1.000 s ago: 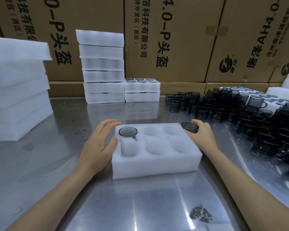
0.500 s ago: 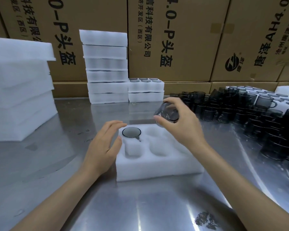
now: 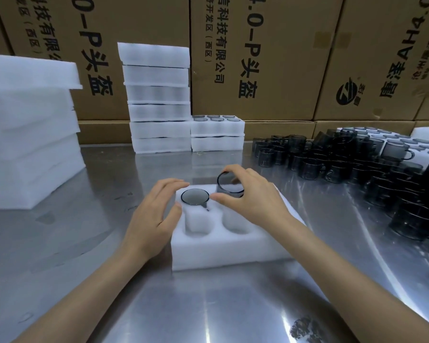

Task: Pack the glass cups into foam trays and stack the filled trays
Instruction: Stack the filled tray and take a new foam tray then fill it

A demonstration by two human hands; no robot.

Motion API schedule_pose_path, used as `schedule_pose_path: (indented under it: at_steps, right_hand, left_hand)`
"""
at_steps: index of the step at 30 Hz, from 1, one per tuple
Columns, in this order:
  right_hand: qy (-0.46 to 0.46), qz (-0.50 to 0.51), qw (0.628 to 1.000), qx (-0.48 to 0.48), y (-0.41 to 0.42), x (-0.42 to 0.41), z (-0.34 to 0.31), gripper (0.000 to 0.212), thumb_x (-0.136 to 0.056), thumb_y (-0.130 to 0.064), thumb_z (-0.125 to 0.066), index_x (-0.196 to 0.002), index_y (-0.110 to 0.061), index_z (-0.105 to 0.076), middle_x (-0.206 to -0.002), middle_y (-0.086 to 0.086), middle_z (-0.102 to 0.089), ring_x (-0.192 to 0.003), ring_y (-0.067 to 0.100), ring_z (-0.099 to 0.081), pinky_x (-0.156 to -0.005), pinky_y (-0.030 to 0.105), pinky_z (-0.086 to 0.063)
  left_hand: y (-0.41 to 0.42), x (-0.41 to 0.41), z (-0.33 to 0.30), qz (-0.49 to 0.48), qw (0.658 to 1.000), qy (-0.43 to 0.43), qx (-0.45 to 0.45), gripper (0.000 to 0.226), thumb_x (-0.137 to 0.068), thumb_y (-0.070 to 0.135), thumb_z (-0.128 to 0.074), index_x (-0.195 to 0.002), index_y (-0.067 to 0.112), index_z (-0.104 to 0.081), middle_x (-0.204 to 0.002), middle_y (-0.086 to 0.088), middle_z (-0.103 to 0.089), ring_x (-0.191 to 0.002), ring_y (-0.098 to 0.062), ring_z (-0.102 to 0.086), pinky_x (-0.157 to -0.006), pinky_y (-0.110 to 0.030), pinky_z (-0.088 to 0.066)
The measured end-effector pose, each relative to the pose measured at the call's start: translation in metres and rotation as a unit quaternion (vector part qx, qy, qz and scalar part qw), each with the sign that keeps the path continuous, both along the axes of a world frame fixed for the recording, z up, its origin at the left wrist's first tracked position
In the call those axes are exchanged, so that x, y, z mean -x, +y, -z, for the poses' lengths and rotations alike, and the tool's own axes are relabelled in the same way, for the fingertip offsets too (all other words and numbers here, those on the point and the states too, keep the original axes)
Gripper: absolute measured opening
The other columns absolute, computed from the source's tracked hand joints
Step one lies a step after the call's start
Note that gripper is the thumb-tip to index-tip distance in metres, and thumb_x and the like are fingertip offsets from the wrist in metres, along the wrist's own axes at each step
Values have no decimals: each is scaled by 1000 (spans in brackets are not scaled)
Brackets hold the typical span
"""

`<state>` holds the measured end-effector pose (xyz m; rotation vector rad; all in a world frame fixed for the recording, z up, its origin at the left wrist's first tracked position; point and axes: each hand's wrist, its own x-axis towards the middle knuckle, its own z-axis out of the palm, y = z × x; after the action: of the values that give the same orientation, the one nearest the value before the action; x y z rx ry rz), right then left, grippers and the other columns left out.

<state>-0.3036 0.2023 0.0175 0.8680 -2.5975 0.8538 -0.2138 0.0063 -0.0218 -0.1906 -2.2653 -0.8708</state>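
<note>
The right hand has its fingers clamped around a dark glass cup, held tilted over the far middle pocket of the foam tray on the steel worktop. The left hand rests against the tray's left edge, fingers straight and slightly apart, beside a second cup seated in the far left pocket. Loose cups crowd the far right; filled trays are stacked at the far side.

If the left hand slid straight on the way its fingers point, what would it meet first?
The left hand points forward and to the right along the foam tray's far-left corner, so it would likely meet the seated glass cup first, though depth is hard to judge.
</note>
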Motion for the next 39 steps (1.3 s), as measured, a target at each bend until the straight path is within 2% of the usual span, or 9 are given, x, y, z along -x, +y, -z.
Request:
schedule_pose_path:
  at_steps: [4, 7, 11, 15, 18, 23, 26, 32, 39]
  right_hand:
    - [-11, 5, 1000, -13, 1, 1, 1, 70, -69, -76, -54, -130, -44, -40, -117, -13, -56, -110, 8, -54, -86, 31, -47]
    - [6, 16, 999, -37, 3, 0, 1, 81, -73, -77, -47, -143, -40, -29, -128, -15, -54, -118, 11, -47, -83, 29, -42]
    - [31, -1, 999, -20, 15, 0, -3, 62, -89, -62, -39, -146, -40, -27, -141, -21, -43, -128, 7, -34, -88, 26, -31]
    - [1, -65, 997, -30, 32, 0, -6, 48, -100, -33, -30, -147, -40, -22, -146, -35, -16, -131, -17, -12, -109, 22, -18]
    - [-45, -83, 993, -74, 35, 3, -5, 46, -102, -36, -28, -147, -40, -22, -150, -32, -13, -139, -9, -8, -114, 25, -10]
    - [-54, -74, 991, -100, 32, 4, -8, 45, -100, -47, -28, -145, -42, -28, -150, -32, -17, -138, -8, -16, -106, 18, -15]
    - [-64, -57, 986, -145, 29, 2, -7, 45, -100, -47, -26, -145, -41, -29, -151, -29, -20, -139, -5, -15, -101, 21, -18]
    - [-85, -54, 971, -215, 27, -2, -6, 55, -97, -57, -21, -148, -38, -20, -154, -27, -11, -143, -2, -6, -108, 31, -18]
    - [-87, -53, 969, -225, 26, -4, -1, 64, -94, -63, -17, -151, -34, -10, -156, -22, -3, -144, 1, 0, -117, 34, -7]
  left_hand:
    - [5, 3, -12, 49, 997, -55, -9, 42, -84, 52, -36, -125, 50, -42, -131, 24, -46, -124, 6, -40, -103, -23, -34]
    - [13, 6, -24, 91, 990, -110, 15, 55, -82, 59, -37, -136, 48, -36, -143, 29, -35, -134, 8, -28, -112, -28, -25]
    - [21, 5, -37, 107, 976, -144, 119, 64, -85, 61, -32, -145, 47, -19, -151, 33, -14, -138, 15, -8, -118, -27, -11]
    - [27, 7, -43, 92, 950, -162, 252, 64, -85, 62, -22, -142, 47, 2, -150, 34, 8, -137, 15, 12, -115, -18, 7]
    - [28, 9, -42, 90, 940, -190, 270, 62, -88, 55, -25, -143, 46, 1, -151, 33, 7, -136, 15, 15, -115, -19, 10]
    - [26, 9, -41, 98, 938, -226, 246, 58, -86, 55, -24, -138, 53, 0, -147, 38, 6, -135, 18, 12, -112, -16, 9]
    - [27, 11, -40, 93, 931, -249, 249, 64, -84, 56, -23, -145, 47, -5, -148, 36, 3, -138, 14, 8, -113, -18, 7]
    - [30, 12, -43, 95, 926, -278, 235, 67, -80, 57, -27, -145, 45, -19, -149, 34, -7, -139, 11, 2, -111, -19, 4]
    - [29, 10, -30, 82, 933, -261, 235, 60, -93, 64, -29, -146, 45, -10, -152, 32, -2, -139, 12, 6, -111, -18, 11]
